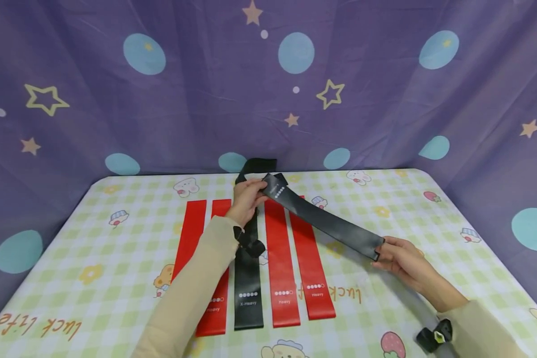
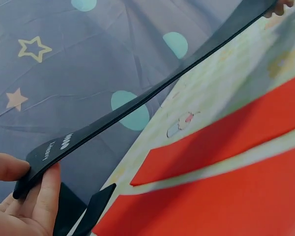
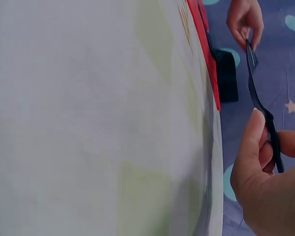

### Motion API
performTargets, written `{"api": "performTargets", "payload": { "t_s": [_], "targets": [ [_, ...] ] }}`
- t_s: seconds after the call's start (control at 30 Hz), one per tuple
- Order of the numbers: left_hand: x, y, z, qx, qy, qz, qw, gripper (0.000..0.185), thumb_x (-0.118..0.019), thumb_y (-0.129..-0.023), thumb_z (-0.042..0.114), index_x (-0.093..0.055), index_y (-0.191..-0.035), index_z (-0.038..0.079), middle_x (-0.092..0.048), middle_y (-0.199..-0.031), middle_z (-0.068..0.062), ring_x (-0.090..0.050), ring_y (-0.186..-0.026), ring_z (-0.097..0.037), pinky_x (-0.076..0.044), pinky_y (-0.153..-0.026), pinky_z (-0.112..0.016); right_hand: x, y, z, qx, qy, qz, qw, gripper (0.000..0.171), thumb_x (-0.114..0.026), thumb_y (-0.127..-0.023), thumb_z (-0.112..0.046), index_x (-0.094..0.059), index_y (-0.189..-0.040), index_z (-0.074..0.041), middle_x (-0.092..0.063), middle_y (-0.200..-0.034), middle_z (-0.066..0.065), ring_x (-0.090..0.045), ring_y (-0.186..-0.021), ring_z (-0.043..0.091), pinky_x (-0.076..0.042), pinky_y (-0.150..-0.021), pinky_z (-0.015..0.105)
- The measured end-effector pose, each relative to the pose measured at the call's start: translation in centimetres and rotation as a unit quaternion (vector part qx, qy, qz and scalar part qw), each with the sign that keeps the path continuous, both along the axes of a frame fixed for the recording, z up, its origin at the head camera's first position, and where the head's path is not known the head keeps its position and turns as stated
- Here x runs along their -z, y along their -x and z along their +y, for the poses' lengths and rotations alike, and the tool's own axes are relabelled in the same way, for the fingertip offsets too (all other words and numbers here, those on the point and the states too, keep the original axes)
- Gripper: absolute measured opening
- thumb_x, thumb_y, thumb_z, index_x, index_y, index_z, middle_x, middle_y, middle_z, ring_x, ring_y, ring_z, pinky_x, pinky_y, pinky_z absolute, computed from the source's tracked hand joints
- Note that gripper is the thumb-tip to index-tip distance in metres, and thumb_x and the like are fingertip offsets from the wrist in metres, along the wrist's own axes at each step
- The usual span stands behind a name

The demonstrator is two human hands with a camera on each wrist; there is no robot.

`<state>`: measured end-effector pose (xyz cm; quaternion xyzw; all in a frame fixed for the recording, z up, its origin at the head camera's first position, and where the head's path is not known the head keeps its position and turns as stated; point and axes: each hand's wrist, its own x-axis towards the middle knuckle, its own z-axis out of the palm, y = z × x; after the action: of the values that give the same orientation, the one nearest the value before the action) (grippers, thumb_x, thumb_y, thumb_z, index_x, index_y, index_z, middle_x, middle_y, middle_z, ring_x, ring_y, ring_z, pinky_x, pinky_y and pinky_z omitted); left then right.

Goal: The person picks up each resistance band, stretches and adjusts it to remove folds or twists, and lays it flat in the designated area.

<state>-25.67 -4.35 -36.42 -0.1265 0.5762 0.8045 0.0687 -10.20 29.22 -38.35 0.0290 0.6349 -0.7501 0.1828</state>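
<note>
A black resistance band (image 1: 324,219) is held up above the table, stretched out between both hands. My left hand (image 1: 246,200) pinches its end marked with white dots, thumb on one face and fingers on the other. The opposite end is pinched by my right hand (image 1: 404,261), which sits lower and nearer. Below lies a flat black band (image 1: 249,311) reading X-Heavy, partly covered by my left hand and wrist. Red bands marked Heavy flank it, including a right one (image 1: 315,263), its neighbour (image 1: 283,268) and a left one (image 1: 192,228); my left sleeve hides part of the left side.
At the table's back edge stands a curved black strip (image 1: 260,165), partly behind my left hand. A checked cloth with cartoon prints covers the table (image 1: 130,253). Behind it hangs a purple curtain (image 1: 215,99) with stars and blue spots.
</note>
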Motion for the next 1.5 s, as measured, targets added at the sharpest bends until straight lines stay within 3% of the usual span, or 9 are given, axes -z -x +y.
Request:
{"api": "performTargets", "payload": {
  "t_s": [0.2,0.5,0.63,0.77,0.87,1.03,1.17,1.27,1.5],
  "targets": [
    [0.1,-0.9,-1.5,0.022,0.039,-0.012,0.9989,0.037,-0.057,-0.089,0.001,-0.056,-0.125,-0.008,-0.058,-0.110,-0.016,-0.060,-0.056,-0.006,-0.056,-0.062,-0.020,-0.1,1.3,0.4,0.018,-0.014,-0.005,1.000,0.016,-0.038,-0.090,0.005,-0.048,-0.088,-0.006,-0.044,-0.067,-0.005,-0.046,-0.057,0.001,-0.057,-0.074,0.026],
    [0.5,-2.3,-3.6,0.054,0.102,-0.028,0.9929,0.039,-0.054,-0.088,0.000,-0.055,-0.127,-0.004,-0.050,-0.126,-0.017,-0.059,-0.080,-0.016,-0.056,-0.063,-0.021,-0.7,3.1,0.6,0.026,-0.043,-0.018,0.999,0.014,-0.038,-0.094,0.001,-0.036,-0.107,0.000,-0.035,-0.063,-0.007,-0.034,-0.055,0.002,-0.056,-0.078,0.026],
    [0.6,-2.9,-4.2,0.070,0.128,-0.040,0.9886,0.041,-0.054,-0.087,0.001,-0.053,-0.128,0.000,-0.045,-0.133,-0.016,-0.055,-0.095,-0.025,-0.057,-0.071,-0.025,-0.7,4.2,0.6,0.037,-0.049,-0.024,0.998,0.017,-0.039,-0.094,0.001,-0.034,-0.110,0.001,-0.040,-0.078,0.000,-0.032,-0.055,0.003,-0.056,-0.077,0.026],
    [0.6,-3.6,-4.6,0.090,0.151,-0.050,0.9832,0.042,-0.054,-0.088,0.002,-0.052,-0.130,0.001,-0.043,-0.135,-0.017,-0.053,-0.102,-0.029,-0.056,-0.079,-0.030,-0.7,5.3,0.7,0.053,-0.061,-0.031,0.996,0.033,-0.044,-0.094,0.000,-0.033,-0.123,0.009,-0.047,-0.100,0.006,-0.044,-0.059,0.001,-0.056,-0.076,0.024],
    [0.5,-4.1,-4.8,0.110,0.172,-0.055,0.9774,0.043,-0.055,-0.088,0.004,-0.051,-0.131,0.002,-0.041,-0.137,-0.017,-0.052,-0.106,-0.030,-0.056,-0.081,-0.031,-0.6,6.0,0.7,0.062,-0.067,-0.035,0.995,0.044,-0.046,-0.093,0.000,-0.030,-0.132,0.013,-0.055,-0.101,0.002,-0.055,-0.066,0.001,-0.056,-0.074,0.022],
    [0.6,-5.0,-5.1,0.134,0.202,-0.043,0.9693,0.043,-0.056,-0.088,0.004,-0.050,-0.130,0.003,-0.044,-0.133,-0.018,-0.058,-0.094,-0.028,-0.057,-0.076,-0.031,-0.7,7.2,0.6,0.057,-0.077,-0.029,0.995,0.039,-0.046,-0.092,0.000,-0.035,-0.127,0.012,-0.060,-0.089,-0.005,-0.060,-0.073,0.003,-0.056,-0.071,0.021],
    [0.9,-5.8,-5.4,0.148,0.220,-0.037,0.9634,0.040,-0.058,-0.086,0.004,-0.051,-0.126,0.003,-0.055,-0.119,-0.020,-0.061,-0.076,-0.021,-0.057,-0.071,-0.028,-0.8,8.5,0.6,0.056,-0.108,-0.023,0.992,0.033,-0.045,-0.094,-0.003,-0.038,-0.124,0.009,-0.059,-0.083,-0.005,-0.054,-0.066,0.001,-0.055,-0.070,0.020],
    [1.0,-6.4,-5.4,0.158,0.230,-0.043,0.9594,0.038,-0.060,-0.086,0.005,-0.052,-0.123,0.005,-0.060,-0.112,-0.019,-0.061,-0.071,-0.019,-0.057,-0.068,-0.026,-0.8,9.4,0.5,0.057,-0.132,-0.019,0.989,0.036,-0.044,-0.095,-0.005,-0.038,-0.128,0.008,-0.057,-0.082,-0.006,-0.053,-0.063,0.001,-0.055,-0.070,0.020],
    [1.1,-8.1,-5.0,0.190,0.233,-0.052,0.9524,0.037,-0.062,-0.086,0.007,-0.051,-0.121,0.004,-0.063,-0.111,-0.019,-0.064,-0.068,-0.017,-0.057,-0.066,-0.025,-0.8,11.6,0.4,0.041,-0.190,0.019,0.981,0.050,-0.045,-0.097,-0.008,-0.030,-0.139,0.015,-0.052,-0.095,-0.007,-0.053,-0.068,-0.002,-0.054,-0.072,0.019]
  ]
}}
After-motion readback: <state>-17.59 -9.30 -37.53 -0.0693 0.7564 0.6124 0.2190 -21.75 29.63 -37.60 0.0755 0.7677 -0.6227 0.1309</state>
